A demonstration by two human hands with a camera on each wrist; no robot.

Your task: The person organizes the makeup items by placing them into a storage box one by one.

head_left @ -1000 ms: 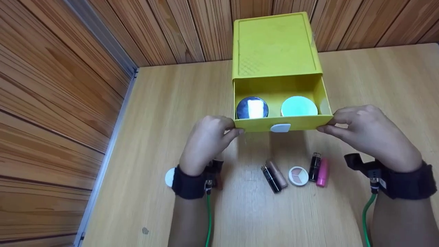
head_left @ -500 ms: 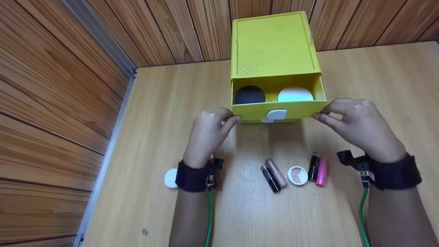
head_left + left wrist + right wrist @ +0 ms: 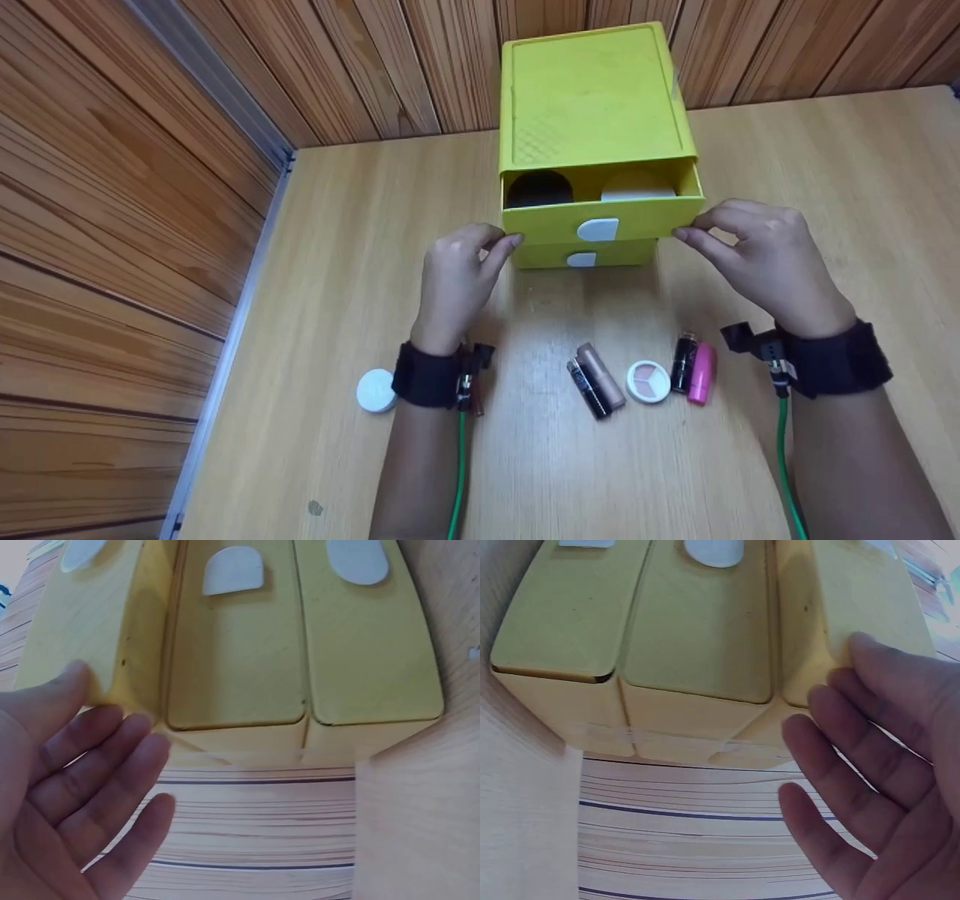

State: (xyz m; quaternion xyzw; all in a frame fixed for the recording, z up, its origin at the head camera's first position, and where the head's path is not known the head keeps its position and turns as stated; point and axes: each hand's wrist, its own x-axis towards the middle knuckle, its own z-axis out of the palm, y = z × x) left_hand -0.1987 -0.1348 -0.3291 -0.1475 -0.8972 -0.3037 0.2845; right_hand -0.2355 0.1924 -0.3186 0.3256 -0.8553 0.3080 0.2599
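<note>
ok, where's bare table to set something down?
Free: table between left wall, yellow box and left hand; also between forearms, this side of the tubes. Crowded: mid-table, where tubes flank the round palette.

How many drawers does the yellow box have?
3: the top drawer, partly out between the left hand and right hand, then the middle drawer and bottom drawer beneath it. The wrist views show all three; none looks hidden.

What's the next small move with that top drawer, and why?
Probably ease the top drawer straight in: it juts past the middle drawer, sits further in than a second ago, and the left hand and right hand pinch its front corners.
</note>
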